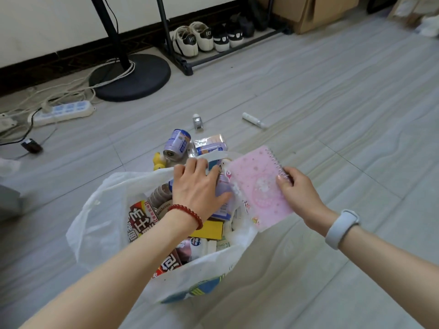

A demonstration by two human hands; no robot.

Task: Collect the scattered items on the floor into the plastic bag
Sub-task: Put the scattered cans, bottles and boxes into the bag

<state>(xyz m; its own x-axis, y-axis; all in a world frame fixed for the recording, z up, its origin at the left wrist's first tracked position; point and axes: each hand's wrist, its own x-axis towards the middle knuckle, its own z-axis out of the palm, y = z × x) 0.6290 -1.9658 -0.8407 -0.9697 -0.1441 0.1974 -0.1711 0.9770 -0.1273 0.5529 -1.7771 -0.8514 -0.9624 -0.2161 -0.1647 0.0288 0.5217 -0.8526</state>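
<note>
A white plastic bag lies open on the floor, filled with snack packets, a yellow box and other items. My left hand rests on the bag's far rim, gripping the plastic. My right hand holds a pink spiral notebook by its wire edge, tilted over the bag's right rim. Just beyond the bag lie a purple can, a yellow toy and a clear packet. Farther off sit a small silver bottle and a white tube.
A black fan base with coiled cables stands at the back left, beside a white power strip. A shoe rack with several shoes lines the wall. Cardboard boxes sit at the back right. Grey floor tiles spread to the right.
</note>
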